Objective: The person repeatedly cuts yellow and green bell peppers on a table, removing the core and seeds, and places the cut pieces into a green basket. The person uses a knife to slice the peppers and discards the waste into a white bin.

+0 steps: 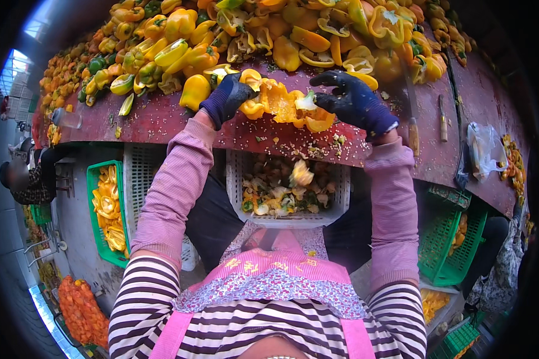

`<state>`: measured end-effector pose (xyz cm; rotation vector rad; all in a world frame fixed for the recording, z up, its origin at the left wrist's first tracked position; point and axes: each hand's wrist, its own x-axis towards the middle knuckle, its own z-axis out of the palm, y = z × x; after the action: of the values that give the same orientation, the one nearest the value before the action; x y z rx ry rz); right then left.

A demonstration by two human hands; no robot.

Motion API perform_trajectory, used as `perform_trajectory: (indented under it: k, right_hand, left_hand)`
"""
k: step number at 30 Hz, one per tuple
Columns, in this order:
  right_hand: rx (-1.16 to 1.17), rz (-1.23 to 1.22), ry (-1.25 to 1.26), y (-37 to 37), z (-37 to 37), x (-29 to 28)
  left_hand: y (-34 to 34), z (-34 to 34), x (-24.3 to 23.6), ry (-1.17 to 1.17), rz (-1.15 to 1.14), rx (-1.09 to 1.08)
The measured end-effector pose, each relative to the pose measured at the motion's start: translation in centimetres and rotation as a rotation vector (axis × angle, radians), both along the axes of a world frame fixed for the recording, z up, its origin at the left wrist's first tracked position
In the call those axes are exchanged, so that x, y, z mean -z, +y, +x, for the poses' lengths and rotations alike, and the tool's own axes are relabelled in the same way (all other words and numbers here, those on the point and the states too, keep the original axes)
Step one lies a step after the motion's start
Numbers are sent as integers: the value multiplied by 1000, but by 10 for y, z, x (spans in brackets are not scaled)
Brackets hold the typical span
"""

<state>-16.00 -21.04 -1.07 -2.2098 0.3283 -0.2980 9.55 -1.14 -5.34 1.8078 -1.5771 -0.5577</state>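
Note:
An opened yellow bell pepper [278, 103], hollow side up, is spread out just above the red table. My left hand [229, 99], in a dark glove, is closed on its left end. At the other end, my right hand [354, 103], gloved too, has its fingers apart, the lower one close to a pale piece [306, 101] on the pepper; whether they touch I cannot tell. A blurred yellowish chunk [301, 173] hangs in the air over a pale plastic crate [339, 206] between my knees, which contains pepper scraps.
Yellow and green peppers [287, 54], whole and cut, are heaped across the table's far side. Seeds litter the red tabletop [161, 119]. Wooden-handled tools [442, 127] and a plastic bag [485, 146] lie right. Green crates [91, 197] of pepper pieces flank me. Another person [33, 179] is far left.

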Motion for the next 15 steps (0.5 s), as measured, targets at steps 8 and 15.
perform_trajectory:
  k: [8,15]
  right_hand:
    - [153,-647,332,38,32,53]
    - [232,-374,299,-4,27,51]
  left_hand:
    - [-7,4,2,-232,-4,39]
    - [-1,5,-3,-199,-114,103]
